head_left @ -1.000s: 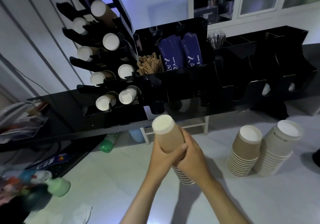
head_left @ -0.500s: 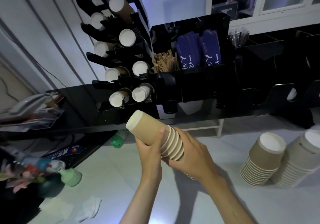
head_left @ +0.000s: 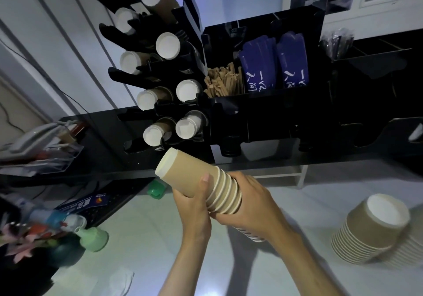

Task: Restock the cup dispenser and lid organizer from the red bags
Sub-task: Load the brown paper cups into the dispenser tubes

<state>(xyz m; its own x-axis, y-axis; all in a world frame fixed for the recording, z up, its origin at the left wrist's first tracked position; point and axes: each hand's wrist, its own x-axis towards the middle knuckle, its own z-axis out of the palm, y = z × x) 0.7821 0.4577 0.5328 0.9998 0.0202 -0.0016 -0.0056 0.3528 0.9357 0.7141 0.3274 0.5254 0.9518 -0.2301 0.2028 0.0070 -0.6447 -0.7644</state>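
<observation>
I hold a stack of brown paper cups tilted, its white base pointing up-left toward the black cup dispenser. My left hand grips the top cup from below, thumb on its side. My right hand is wrapped round the ribbed rims of the stack. The dispenser's slots hold several rows of cups with white bases showing. The black lid organizer stretches to the right, its contents mostly hidden in the dark.
Two more stacks of brown cups stand upside down on the white floor at right. A middle compartment holds blue packets and wooden stirrers. A green cup, bottles and clutter lie at the lower left by the black counter.
The stack has tipped from upright to slanting up-left toward the dispenser's lower slots. My view has shifted closer and to the left; both hands keep their grip.
</observation>
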